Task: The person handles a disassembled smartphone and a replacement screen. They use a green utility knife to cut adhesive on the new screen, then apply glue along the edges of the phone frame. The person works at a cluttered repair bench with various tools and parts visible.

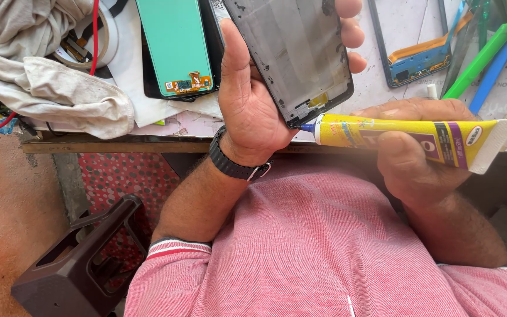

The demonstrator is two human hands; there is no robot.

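Note:
My left hand (253, 100) grips a dark phone frame (294, 53), holding it upright over the table edge with fingers wrapped round its right side. A black watch sits on that wrist. My right hand (418, 152) holds a yellow glue tube (406, 135) lying sideways. The tube's blue nozzle tip (306, 127) touches the frame's lower corner.
On the table lie a phone screen with a green back (174, 44), a second phone frame with a blue board (412, 41), green and blue plastic pry tools (488, 53), a tape roll (98, 41) and a dirty white cloth (48, 88). A dark stool (77, 264) stands on the floor at left.

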